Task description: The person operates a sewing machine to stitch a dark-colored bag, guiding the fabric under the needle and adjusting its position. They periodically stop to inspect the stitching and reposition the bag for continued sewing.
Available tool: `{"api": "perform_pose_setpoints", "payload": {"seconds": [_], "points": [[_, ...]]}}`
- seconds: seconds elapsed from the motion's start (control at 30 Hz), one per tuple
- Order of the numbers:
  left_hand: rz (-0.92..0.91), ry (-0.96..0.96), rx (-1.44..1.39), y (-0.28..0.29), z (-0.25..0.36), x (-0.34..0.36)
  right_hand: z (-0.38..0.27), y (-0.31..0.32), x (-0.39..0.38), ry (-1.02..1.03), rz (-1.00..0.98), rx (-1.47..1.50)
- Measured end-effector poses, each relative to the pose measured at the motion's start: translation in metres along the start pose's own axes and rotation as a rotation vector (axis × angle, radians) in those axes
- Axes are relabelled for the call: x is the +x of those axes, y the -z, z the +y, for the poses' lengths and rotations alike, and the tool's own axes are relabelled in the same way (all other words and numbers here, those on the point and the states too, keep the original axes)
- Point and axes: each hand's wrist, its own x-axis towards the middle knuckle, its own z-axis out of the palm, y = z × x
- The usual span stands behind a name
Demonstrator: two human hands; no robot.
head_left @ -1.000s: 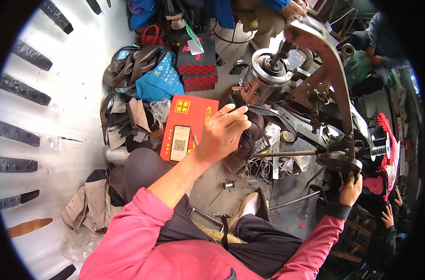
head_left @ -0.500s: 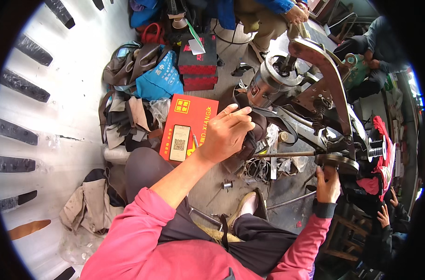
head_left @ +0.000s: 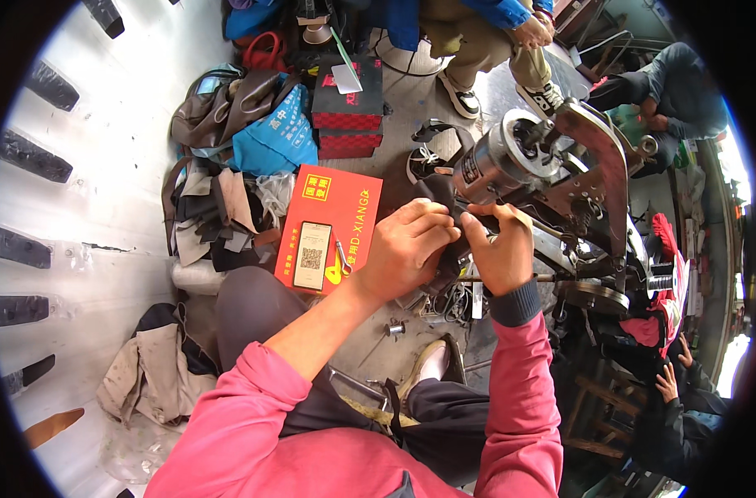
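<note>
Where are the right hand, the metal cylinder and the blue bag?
Right hand [head_left: 504,249]: head view, on the back of the hand.
Metal cylinder [head_left: 492,163]: head view, on its side wall.
Blue bag [head_left: 274,137]: head view, on its printed side.

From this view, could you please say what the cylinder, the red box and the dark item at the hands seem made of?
The cylinder looks like smooth metal, with bright highlights. The red box seems printed cardboard: flat, crisp-edged. The dark item may be leather or cloth, dull and creased.

Dark workpiece [head_left: 436,191], pink sleeves [head_left: 523,382], red yellow-printed box [head_left: 342,217], blue bag [head_left: 272,148]
</note>
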Motion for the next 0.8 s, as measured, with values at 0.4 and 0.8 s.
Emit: {"api": "perform_pose_setpoints", "payload": {"seconds": [0.4,0.8], "points": [[0.017,-0.031,0.001,-0.007,-0.002,0.0,0.017,-0.019,0.009,-0.1,-0.01,0.093],[-0.007,0.0,0.058,-0.007,0.004,-0.001,0.026,-0.024,0.012,-0.116,-0.011,0.102]]}}
